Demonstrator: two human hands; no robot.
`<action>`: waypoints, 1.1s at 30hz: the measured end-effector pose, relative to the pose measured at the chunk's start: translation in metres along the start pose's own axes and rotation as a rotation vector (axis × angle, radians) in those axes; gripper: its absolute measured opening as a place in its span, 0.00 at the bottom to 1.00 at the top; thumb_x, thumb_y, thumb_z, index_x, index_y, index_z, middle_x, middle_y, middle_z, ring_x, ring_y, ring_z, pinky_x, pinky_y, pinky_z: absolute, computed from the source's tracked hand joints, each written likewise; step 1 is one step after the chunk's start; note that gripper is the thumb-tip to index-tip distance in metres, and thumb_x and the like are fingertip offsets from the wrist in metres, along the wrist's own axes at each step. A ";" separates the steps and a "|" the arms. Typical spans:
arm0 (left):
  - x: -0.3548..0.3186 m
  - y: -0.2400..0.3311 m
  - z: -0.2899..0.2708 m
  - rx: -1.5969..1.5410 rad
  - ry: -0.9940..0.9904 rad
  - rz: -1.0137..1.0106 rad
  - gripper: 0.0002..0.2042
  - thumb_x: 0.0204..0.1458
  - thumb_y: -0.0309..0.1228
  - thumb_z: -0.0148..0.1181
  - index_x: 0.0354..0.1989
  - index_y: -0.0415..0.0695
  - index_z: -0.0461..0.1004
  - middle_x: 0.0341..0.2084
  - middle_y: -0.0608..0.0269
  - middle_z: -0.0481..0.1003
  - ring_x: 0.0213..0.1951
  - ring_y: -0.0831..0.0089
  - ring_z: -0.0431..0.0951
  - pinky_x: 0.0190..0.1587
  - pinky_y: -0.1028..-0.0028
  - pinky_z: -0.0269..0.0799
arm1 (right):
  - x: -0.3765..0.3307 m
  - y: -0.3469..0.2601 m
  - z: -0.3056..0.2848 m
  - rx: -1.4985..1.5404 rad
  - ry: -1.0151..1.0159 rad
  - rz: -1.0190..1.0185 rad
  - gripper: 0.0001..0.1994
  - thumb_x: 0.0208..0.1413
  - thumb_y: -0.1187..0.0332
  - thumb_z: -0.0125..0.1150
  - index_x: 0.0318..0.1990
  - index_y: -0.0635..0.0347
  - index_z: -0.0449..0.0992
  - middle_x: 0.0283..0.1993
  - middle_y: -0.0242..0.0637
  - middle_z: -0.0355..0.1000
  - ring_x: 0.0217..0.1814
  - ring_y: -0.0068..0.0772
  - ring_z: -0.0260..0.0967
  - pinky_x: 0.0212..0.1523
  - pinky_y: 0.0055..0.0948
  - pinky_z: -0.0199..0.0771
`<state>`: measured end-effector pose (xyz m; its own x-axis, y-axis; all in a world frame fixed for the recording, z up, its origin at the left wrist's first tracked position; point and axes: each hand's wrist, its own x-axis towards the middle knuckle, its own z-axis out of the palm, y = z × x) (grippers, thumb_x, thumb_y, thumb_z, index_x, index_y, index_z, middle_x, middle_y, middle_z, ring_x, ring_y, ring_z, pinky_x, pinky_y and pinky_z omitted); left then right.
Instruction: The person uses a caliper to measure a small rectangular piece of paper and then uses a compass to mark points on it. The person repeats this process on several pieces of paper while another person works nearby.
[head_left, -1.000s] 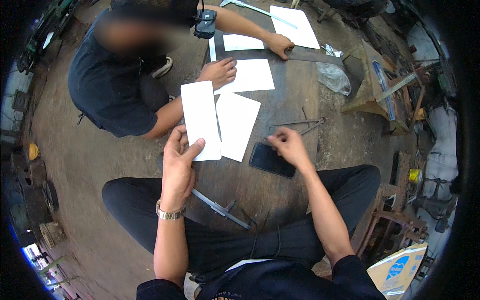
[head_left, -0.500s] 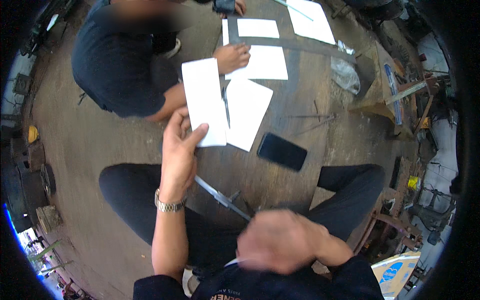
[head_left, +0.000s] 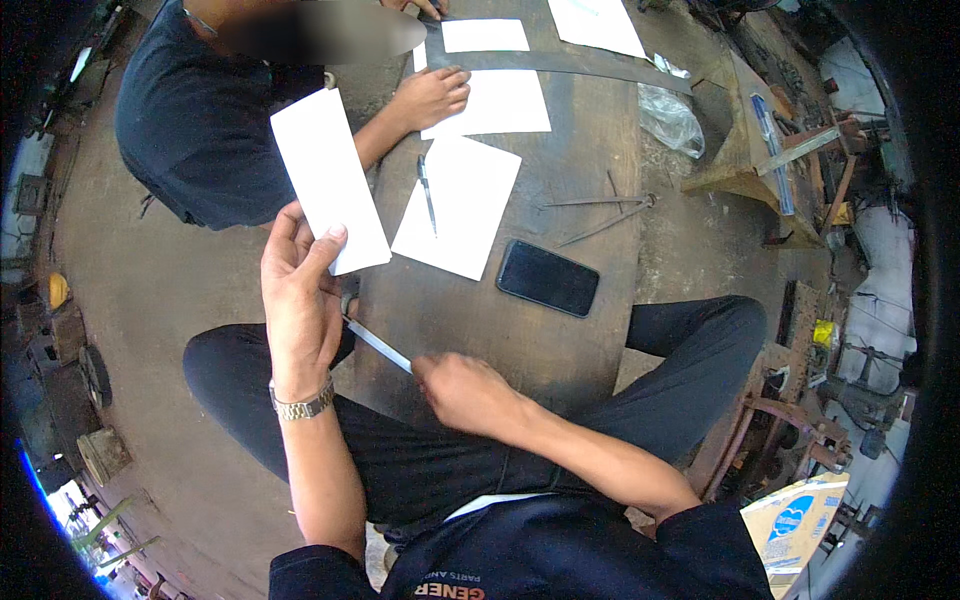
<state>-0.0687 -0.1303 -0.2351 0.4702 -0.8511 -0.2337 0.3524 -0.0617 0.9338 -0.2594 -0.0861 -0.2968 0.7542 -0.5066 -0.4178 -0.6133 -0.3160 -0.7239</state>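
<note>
My left hand [head_left: 300,285] grips a folded sheet of white paper [head_left: 330,185] between thumb and fingers, raised above the left edge of the wooden table [head_left: 560,365]. Low over the table's near side, my right hand [head_left: 470,395] has its fingers curled around the near end of a slim silvery metal tool [head_left: 380,345]; that end is hidden. The tool's far end, with a dark curved part, lies beside my left wrist. Beyond my hands, a pen [head_left: 427,195] rests on a white sheet [head_left: 470,225]. A black phone [head_left: 548,278] lies to the right.
Metal dividers [head_left: 600,207] lie open past the phone. Opposite me a co-worker's hand [head_left: 432,98] presses on white paper [head_left: 510,105] under a dark metal square [head_left: 560,66]. A clear plastic bag [head_left: 672,120] sits at the table's right edge, near a wooden stand [head_left: 745,170].
My right hand has moved forward and left from near my body onto the metal tool. My left hand has shifted left, and the folded paper in it has tilted left.
</note>
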 end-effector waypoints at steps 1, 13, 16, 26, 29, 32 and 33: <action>0.000 0.002 -0.003 -0.020 0.017 0.002 0.21 0.58 0.22 0.60 0.59 0.35 0.65 0.47 0.54 0.78 0.49 0.71 0.78 0.53 0.69 0.74 | 0.013 0.015 0.017 0.059 0.095 -0.021 0.08 0.55 0.76 0.56 0.42 0.68 0.71 0.39 0.57 0.76 0.43 0.59 0.77 0.42 0.54 0.80; -0.001 0.011 -0.020 -0.205 0.017 0.041 0.20 0.58 0.17 0.57 0.59 0.36 0.63 0.44 0.56 0.78 0.46 0.72 0.80 0.51 0.72 0.77 | 0.078 0.022 0.104 -0.244 0.226 0.011 0.07 0.58 0.74 0.51 0.40 0.72 0.68 0.41 0.58 0.74 0.43 0.57 0.78 0.43 0.46 0.82; -0.004 0.017 -0.019 -0.222 -0.011 -0.013 0.19 0.61 0.19 0.57 0.59 0.37 0.61 0.42 0.55 0.79 0.44 0.73 0.81 0.50 0.75 0.77 | 0.075 0.015 0.092 -0.225 0.200 0.049 0.08 0.57 0.74 0.53 0.40 0.71 0.68 0.40 0.57 0.75 0.43 0.60 0.78 0.44 0.49 0.82; -0.013 0.025 -0.003 -0.112 -0.082 -0.009 0.17 0.64 0.23 0.56 0.60 0.34 0.66 0.36 0.63 0.81 0.29 0.88 0.71 0.29 0.83 0.62 | 0.000 0.043 -0.032 0.151 0.853 -0.080 0.14 0.64 0.70 0.57 0.51 0.70 0.76 0.36 0.48 0.76 0.33 0.44 0.75 0.33 0.36 0.73; -0.016 0.021 0.008 -0.061 -0.195 -0.047 0.17 0.63 0.23 0.57 0.59 0.35 0.68 0.40 0.62 0.81 0.37 0.84 0.78 0.36 0.82 0.71 | -0.030 0.026 -0.057 0.622 0.782 -0.134 0.14 0.71 0.67 0.50 0.50 0.71 0.77 0.33 0.33 0.74 0.29 0.15 0.68 0.28 0.18 0.66; -0.022 0.012 0.028 0.018 -0.211 -0.116 0.16 0.63 0.24 0.57 0.59 0.36 0.69 0.40 0.62 0.81 0.35 0.84 0.76 0.35 0.82 0.69 | -0.050 0.005 -0.072 0.772 0.653 -0.054 0.15 0.72 0.65 0.50 0.49 0.70 0.77 0.29 0.32 0.73 0.26 0.17 0.68 0.25 0.18 0.64; -0.026 0.010 0.033 -0.009 -0.265 -0.107 0.16 0.63 0.23 0.57 0.59 0.35 0.68 0.41 0.60 0.81 0.39 0.82 0.78 0.39 0.80 0.72 | -0.049 -0.001 -0.073 0.804 0.657 -0.076 0.14 0.72 0.65 0.50 0.47 0.69 0.77 0.27 0.30 0.73 0.23 0.17 0.68 0.23 0.18 0.65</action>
<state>-0.1042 -0.1256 -0.2106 0.2028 -0.9465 -0.2509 0.3960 -0.1551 0.9051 -0.3131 -0.1195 -0.2354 0.3605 -0.9208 -0.1489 -0.0505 0.1401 -0.9888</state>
